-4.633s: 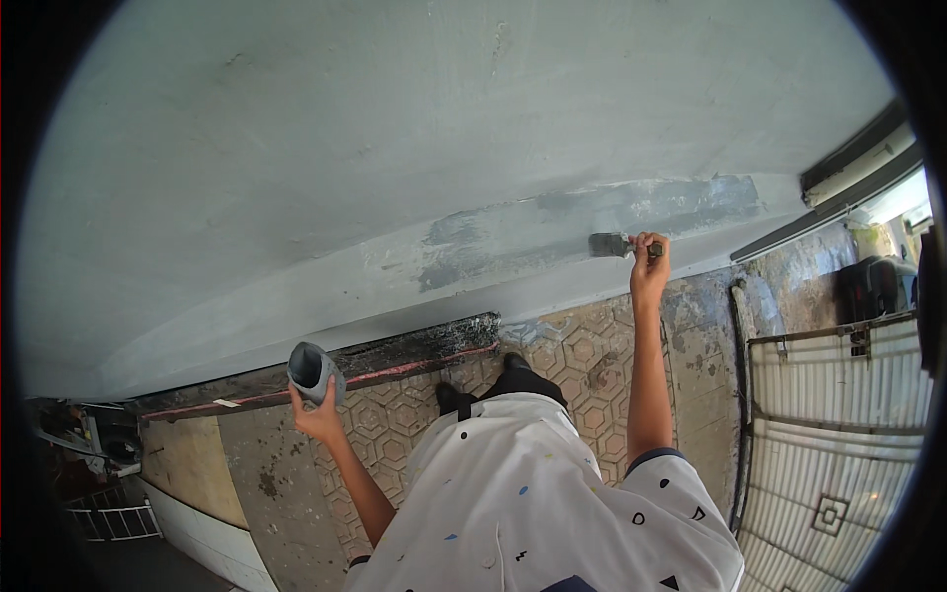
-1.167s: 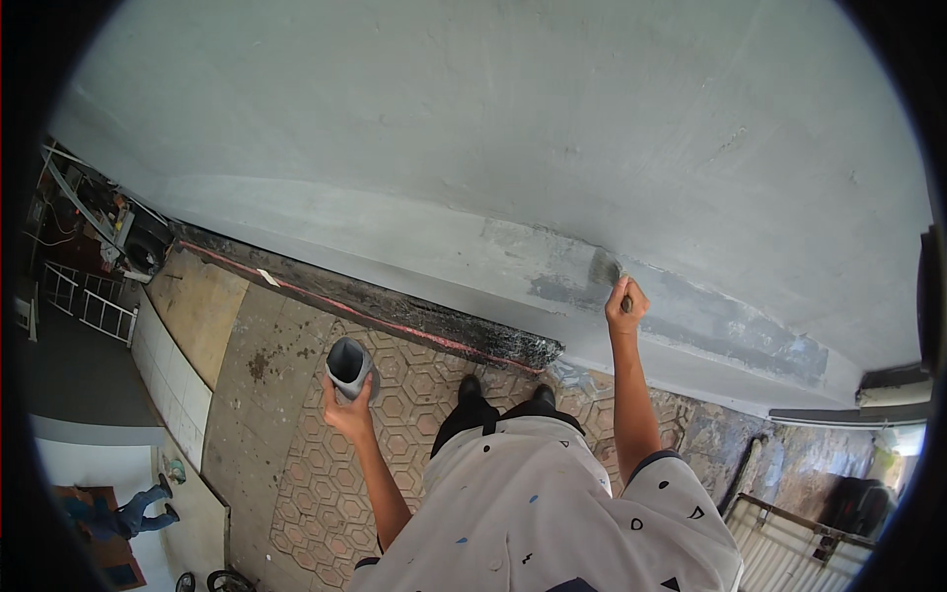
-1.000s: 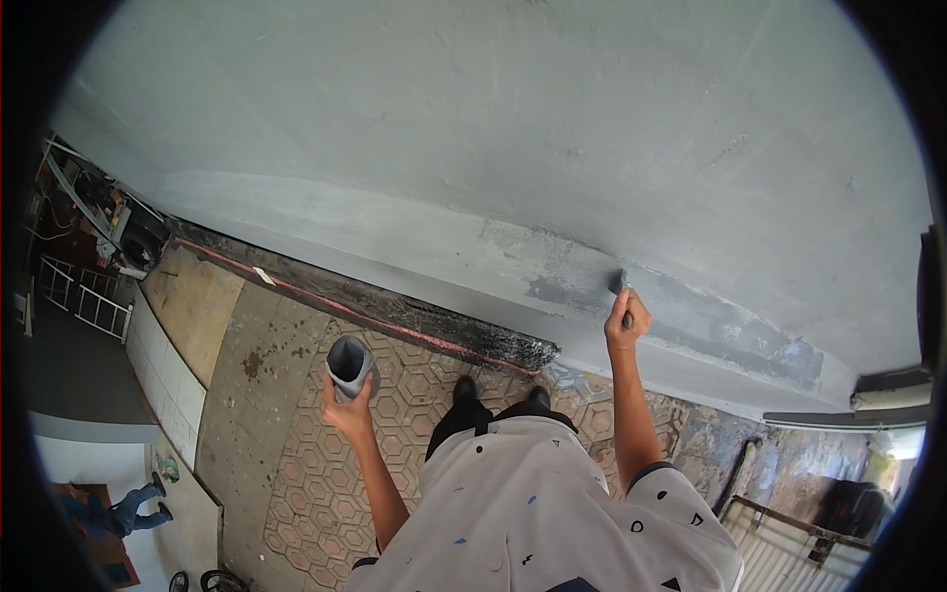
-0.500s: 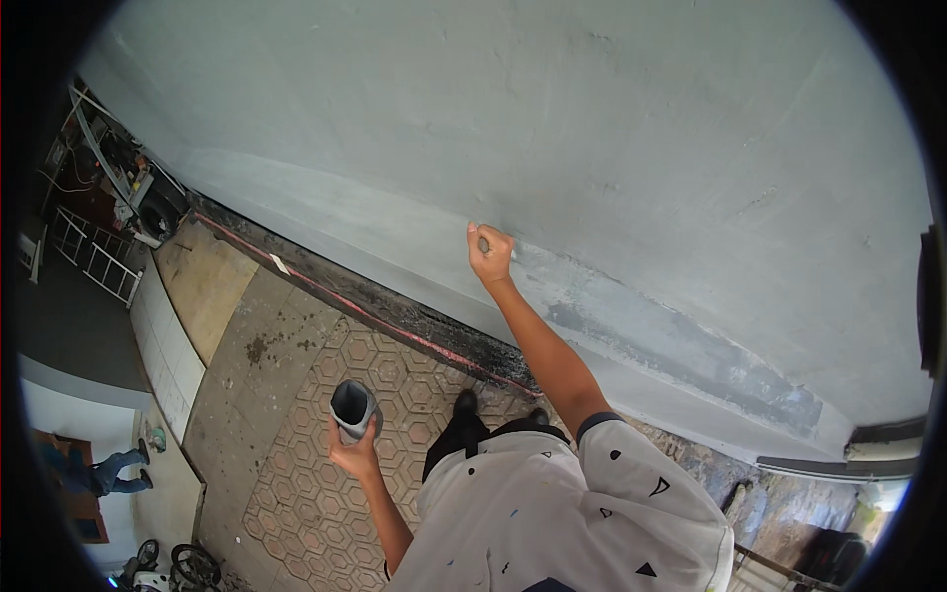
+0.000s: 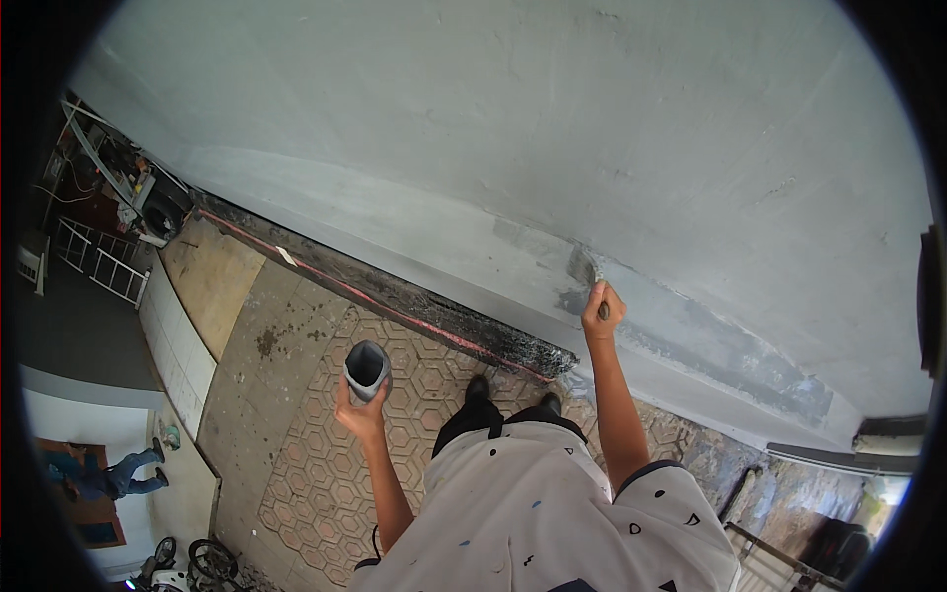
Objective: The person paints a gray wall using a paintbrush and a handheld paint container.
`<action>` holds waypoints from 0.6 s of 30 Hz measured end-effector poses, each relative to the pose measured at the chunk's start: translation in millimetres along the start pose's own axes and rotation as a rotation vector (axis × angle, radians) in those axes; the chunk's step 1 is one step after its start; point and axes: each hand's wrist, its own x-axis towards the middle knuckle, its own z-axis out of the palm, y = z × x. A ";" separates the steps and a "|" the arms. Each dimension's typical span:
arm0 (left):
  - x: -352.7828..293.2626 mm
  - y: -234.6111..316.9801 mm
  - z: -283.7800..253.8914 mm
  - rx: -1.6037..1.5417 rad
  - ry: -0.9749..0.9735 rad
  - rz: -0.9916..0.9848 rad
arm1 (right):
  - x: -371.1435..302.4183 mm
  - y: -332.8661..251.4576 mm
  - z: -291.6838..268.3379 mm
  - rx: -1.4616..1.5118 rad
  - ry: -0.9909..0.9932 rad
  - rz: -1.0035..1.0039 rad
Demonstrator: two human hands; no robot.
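In my right hand point(image 5: 604, 308) is a paintbrush point(image 5: 584, 264), closed in my fingers by its handle, with its bristles at the grey wall point(image 5: 631, 138). Around the bristles runs a darker, wet-looking grey band point(image 5: 681, 331) along the lower wall. My left hand point(image 5: 361, 418) wraps round a grey, cup-like container point(image 5: 367, 369) with its open mouth facing up. It is held over the paving, apart from the wall. What lies in the container is too dark to make out.
A dark ledge with a red line point(image 5: 395, 314) follows the wall's foot. Below lies hexagon-patterned paving point(image 5: 316, 474). Far left are a white metal rack point(image 5: 107, 264) and a tyre point(image 5: 163, 212). Another person point(image 5: 133, 474) and a motorbike point(image 5: 187, 567) show at lower left.
My right hand has moved right and down along the wall, and the brush now shows. The container in my left hand has shifted slightly right and up in the picture.
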 end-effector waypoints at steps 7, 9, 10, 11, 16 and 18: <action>43.7 11.3 44.5 -0.131 -0.090 0.148 | -11.5 -15.2 -110.4 -0.342 0.218 0.047; 50.1 7.1 53.9 -0.133 -0.079 0.206 | -1.7 -31.0 -104.9 -0.418 0.207 0.035; 51.3 2.6 54.0 -0.131 -0.074 0.200 | 1.4 -37.1 -95.4 -0.486 0.190 0.023; 53.2 1.3 58.8 -0.141 -0.067 0.225 | 2.8 -39.0 -84.0 -0.493 0.193 0.018; 57.5 -6.7 61.5 -0.236 -0.103 0.175 | -11.9 -33.1 33.0 -0.318 0.007 0.179; 58.7 -20.3 56.8 -0.201 -0.105 0.147 | -17.9 -46.9 92.2 -0.243 -0.041 0.159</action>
